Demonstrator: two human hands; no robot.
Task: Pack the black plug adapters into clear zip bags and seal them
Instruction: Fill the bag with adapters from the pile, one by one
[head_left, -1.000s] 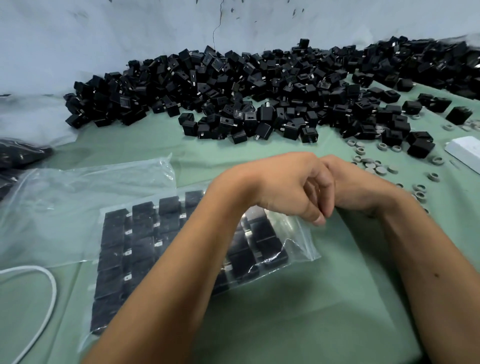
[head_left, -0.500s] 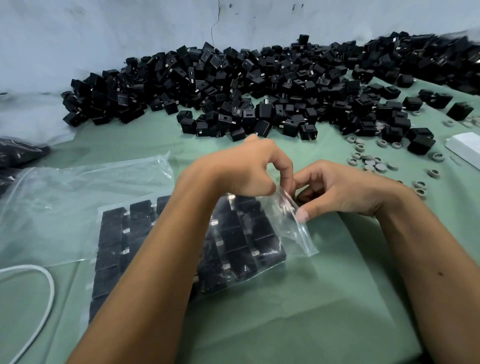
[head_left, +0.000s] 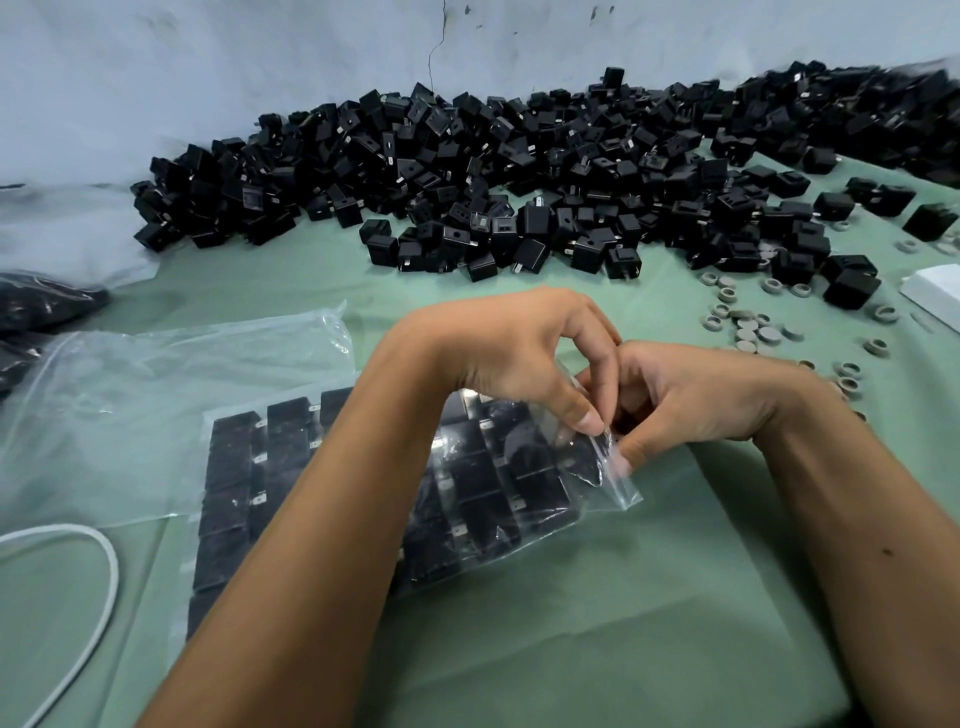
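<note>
Both hands have closed together since the earlier frame, left hand (head_left: 519, 364) and right hand (head_left: 691, 400) now pinching the mouth of the filled zip bag (head_left: 524, 483) lying on the counter (head_left: 597, 623); risk: slippery film slips, leaving the zip partly unsealed.

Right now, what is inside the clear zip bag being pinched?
The clear zip bag holds black plug adapters lying in flat rows. The left forearm hides the middle rows, so no count is possible.
</note>
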